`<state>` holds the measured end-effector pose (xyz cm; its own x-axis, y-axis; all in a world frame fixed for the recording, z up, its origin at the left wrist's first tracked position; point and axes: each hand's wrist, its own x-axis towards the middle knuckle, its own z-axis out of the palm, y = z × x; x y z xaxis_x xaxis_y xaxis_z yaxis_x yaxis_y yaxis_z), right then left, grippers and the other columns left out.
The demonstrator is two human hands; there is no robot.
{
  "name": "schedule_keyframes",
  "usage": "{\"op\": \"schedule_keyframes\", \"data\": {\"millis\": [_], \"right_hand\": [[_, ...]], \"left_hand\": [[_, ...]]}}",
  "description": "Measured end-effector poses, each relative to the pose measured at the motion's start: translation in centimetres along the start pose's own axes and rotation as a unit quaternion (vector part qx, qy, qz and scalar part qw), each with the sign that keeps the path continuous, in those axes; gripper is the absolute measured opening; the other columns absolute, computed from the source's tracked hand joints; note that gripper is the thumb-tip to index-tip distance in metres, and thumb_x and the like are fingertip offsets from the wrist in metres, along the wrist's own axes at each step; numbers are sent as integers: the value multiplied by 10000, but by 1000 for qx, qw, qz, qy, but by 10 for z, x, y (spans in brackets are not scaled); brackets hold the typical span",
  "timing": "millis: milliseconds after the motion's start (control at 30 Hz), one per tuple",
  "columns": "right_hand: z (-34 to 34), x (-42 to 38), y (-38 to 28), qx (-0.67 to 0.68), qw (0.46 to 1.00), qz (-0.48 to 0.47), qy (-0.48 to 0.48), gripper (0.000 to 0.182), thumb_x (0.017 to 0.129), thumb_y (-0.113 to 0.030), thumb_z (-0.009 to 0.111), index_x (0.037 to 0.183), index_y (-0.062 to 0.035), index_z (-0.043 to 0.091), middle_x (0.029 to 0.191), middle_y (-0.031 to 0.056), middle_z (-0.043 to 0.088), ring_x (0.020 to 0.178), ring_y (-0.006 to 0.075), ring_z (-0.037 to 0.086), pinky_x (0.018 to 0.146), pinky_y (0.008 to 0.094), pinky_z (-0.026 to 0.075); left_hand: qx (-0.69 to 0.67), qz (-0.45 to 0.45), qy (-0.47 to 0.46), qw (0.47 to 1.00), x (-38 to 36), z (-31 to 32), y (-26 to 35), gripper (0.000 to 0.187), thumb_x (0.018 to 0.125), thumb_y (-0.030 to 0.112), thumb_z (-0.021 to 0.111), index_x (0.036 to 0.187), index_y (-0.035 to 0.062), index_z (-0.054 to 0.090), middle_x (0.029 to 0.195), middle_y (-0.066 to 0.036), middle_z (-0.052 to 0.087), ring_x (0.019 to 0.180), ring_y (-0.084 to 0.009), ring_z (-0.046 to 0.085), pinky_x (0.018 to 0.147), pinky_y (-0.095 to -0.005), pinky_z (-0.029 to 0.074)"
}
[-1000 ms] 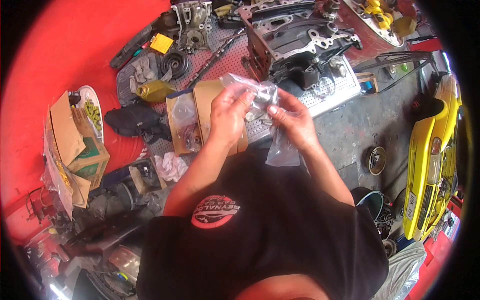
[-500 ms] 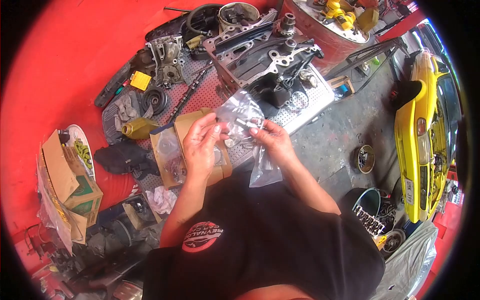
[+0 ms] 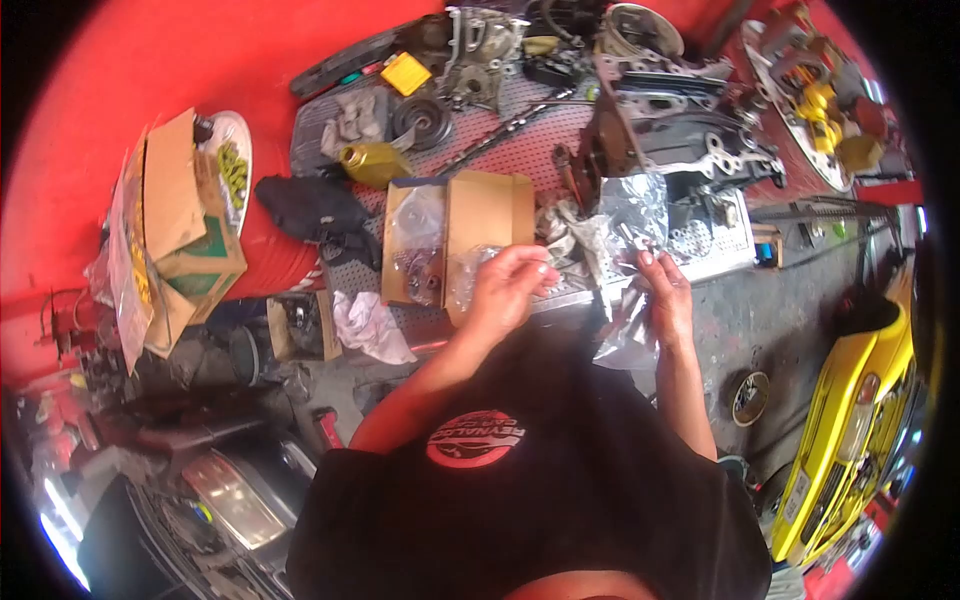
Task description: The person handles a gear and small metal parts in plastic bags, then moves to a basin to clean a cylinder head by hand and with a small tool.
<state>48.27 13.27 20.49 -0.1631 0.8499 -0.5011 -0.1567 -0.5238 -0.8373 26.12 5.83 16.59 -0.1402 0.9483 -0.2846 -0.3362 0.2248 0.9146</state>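
The right hand (image 3: pixel 665 295) pinches a clear plastic bag (image 3: pixel 632 215) of small metal parts, held up before the engine block (image 3: pixel 690 120). The left hand (image 3: pixel 510 285), fingers curled loosely, hovers over an open cardboard box (image 3: pixel 480 215) — its grip unclear. The shirt logo (image 3: pixel 470 437) is unreadable.

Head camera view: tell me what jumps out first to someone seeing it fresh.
The right hand holds up a clear plastic bag at centre, while the left hand hovers over an open cardboard box of parts on the workbench. Behind them sits a bare engine block among scattered metal parts. The bright red wall fills the upper left, and a yellow car stands at the lower right.
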Motion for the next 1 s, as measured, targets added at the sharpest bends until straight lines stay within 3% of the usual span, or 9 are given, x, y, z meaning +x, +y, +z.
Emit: {"op": "schedule_keyframes", "data": {"millis": [167,300,400,500,600,733,1000], "right_hand": [[20,-2,6,-23,997,15,-68,405,886,-276,699,1169,-10,584,974,79,678,750,128,631,619,275,526],[30,9,22,-110,989,17,-98,339,902,-156,686,1189,-5,587,1005,65,681,805,105,624,685,259,512],[44,8,18,-112,989,16,-93,371,893,-143,699,1210,7,578,1005,60,683,809,102,622,704,251,506],[50,8,25,-133,984,-39,-113,413,876,-190,722,1217,10,600,953,71,702,738,95,621,641,221,499],[58,2,20,-191,976,-6,-107,433,868,-200,732,1219,16,598,922,69,701,681,92,619,587,237,501],[62,-3,18,-189,977,6,-101,420,865,-209,736,1201,11,613,843,47,686,561,84,584,499,247,479],[38,-6,31,-123,987,24,-98,390,872,-219,732,1168,14,630,810,18,662,606,64,566,529,237,467]], "left_hand": [[47,-6,-36,998,-4,5,16,294,933,124,622,1187,-19,580,954,-115,692,823,-146,654,711,-281,527],[71,7,-71,995,1,6,24,374,913,204,673,1192,-17,556,914,-86,676,785,-116,629,653,-266,517],[54,8,-58,997,6,-1,20,355,915,216,672,1166,-16,576,921,-70,673,781,-109,628,627,-258,521],[-23,-2,-35,999,7,-7,13,303,915,204,671,1106,-22,607,926,-56,669,787,-103,630,601,-251,525],[-87,-35,-11,996,6,-12,12,232,912,164,670,1045,-24,639,925,-53,666,781,-97,627,603,-255,534],[-65,-27,-18,997,7,-15,9,222,921,147,654,1073,-12,633,928,-65,668,789,-115,639,630,-261,539],[-101,-77,-35,991,9,3,0,241,914,124,658,1115,3,603,971,-75,660,808,-134,645,646,-271,538]]}}
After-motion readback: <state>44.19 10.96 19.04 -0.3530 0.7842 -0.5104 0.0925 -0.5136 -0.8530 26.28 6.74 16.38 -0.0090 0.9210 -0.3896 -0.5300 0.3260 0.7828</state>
